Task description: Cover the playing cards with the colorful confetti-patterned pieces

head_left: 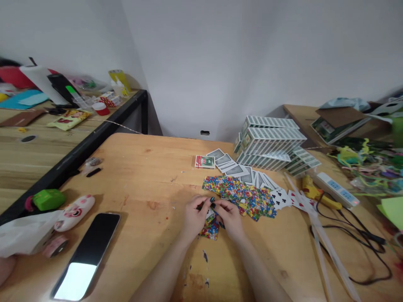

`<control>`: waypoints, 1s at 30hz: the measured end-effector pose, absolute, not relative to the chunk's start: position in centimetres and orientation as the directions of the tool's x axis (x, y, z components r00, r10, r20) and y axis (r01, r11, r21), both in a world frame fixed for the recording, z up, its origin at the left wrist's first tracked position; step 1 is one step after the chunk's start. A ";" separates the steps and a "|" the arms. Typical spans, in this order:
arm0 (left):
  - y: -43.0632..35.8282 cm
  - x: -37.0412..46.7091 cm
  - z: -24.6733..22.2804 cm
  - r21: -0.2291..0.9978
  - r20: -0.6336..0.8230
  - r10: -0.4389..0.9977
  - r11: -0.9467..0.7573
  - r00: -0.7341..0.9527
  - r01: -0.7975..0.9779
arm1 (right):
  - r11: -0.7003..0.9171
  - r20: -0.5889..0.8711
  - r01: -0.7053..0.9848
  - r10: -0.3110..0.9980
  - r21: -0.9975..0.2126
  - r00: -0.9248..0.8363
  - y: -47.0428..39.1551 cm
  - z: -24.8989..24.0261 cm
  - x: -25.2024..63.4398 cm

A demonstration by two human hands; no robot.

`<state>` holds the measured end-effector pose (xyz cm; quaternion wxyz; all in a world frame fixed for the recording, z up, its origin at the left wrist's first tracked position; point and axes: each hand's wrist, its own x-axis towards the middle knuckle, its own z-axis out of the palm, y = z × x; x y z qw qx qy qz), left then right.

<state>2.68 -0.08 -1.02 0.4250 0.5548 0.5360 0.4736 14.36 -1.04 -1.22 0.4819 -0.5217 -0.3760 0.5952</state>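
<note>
My left hand (195, 214) and my right hand (230, 218) meet at the middle of the wooden table, fingers closed in a pinch. Their fingertips come together on something small, mostly hidden by the fingers. Beneath them shows a card with a multicoloured pattern (210, 231); a bit of white and green appears between the hands. Just beyond lies an overlapping spread of multicoloured-patterned cards (252, 198). Behind it, grey-backed playing cards (231, 164) fan out from a red-and-green card box (204, 162). Face-up cards with clubs (280, 199) and red pips (297, 199) lie at the right.
Striped green-and-white boxes (272, 140) are stacked at the back right. A yellow glue gun (317, 193), power strip (336, 189), black cable (349, 228) and translucent sticks (325, 245) lie right. At left are a phone (91, 247), a white case (75, 212) and a green object (48, 199).
</note>
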 end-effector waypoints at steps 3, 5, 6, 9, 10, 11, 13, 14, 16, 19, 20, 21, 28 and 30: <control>-0.1 2.8 -1.2 0.983 0.073 0.997 -0.069 -0.019 0.173 | -0.257 -0.274 -0.237 0.961 -0.937 0.040 -1.1 -1.3 14.2; -0.1 2.8 -1.3 0.986 0.065 0.998 -0.062 -0.018 0.153 | -0.254 -0.280 -0.275 0.958 -0.927 0.058 -1.1 -1.4 14.2; -0.1 2.8 -1.3 0.988 0.059 0.998 -0.055 -0.020 0.145 | -0.255 -0.283 -0.289 0.957 -0.923 0.060 -1.1 -1.4 14.2; 0.0 2.8 -1.3 0.990 0.047 0.998 -0.043 -0.028 0.134 | -0.269 -0.301 -0.322 0.952 -0.908 0.052 -1.2 -1.5 14.1; 0.0 2.8 -1.3 0.990 0.047 0.998 -0.042 -0.033 0.132 | -0.273 -0.307 -0.330 0.950 -0.904 0.052 -1.2 -1.5 14.1; 0.1 2.8 -1.2 0.991 0.045 0.998 -0.040 -0.036 0.130 | -0.275 -0.310 -0.337 0.949 -0.900 0.054 -1.2 -1.5 14.0; 0.2 2.8 -1.1 0.992 0.031 0.999 -0.025 -0.042 0.128 | -0.267 -0.305 -0.352 0.951 -0.897 0.057 -1.3 -1.5 13.9; 0.3 2.8 -1.1 0.992 0.021 0.999 -0.015 -0.045 0.127 | -0.260 -0.299 -0.360 0.953 -0.896 0.056 -1.4 -1.6 13.9; 0.3 2.7 -1.1 0.992 0.004 0.999 0.003 -0.049 0.128 | -0.251 -0.287 -0.374 0.957 -0.893 0.045 -1.5 -1.8 13.9; 0.4 2.6 -1.1 0.993 -0.020 0.998 0.027 -0.060 0.115 | -0.255 -0.285 -0.377 0.958 -0.890 0.025 -1.5 -2.0 13.9; 0.4 2.6 -1.2 0.994 -0.026 0.998 0.033 -0.061 0.107 | -0.258 -0.286 -0.379 0.958 -0.889 0.020 -1.5 -2.0 13.9; 0.5 2.6 -1.2 0.995 -0.029 0.997 0.035 -0.064 0.098 | -0.260 -0.287 -0.382 0.958 -0.887 0.015 -1.5 -2.1 14.0; 0.6 2.5 -1.5 0.997 0.005 0.996 0.003 -0.094 0.082 | -0.271 -0.259 -0.381 0.962 -0.884 -0.083 -1.5 -2.4 14.6; 0.6 2.4 -1.7 0.994 0.021 0.994 -0.009 -0.108 0.109 | -0.281 -0.251 -0.363 0.960 -0.889 -0.129 -1.6 -2.6 14.8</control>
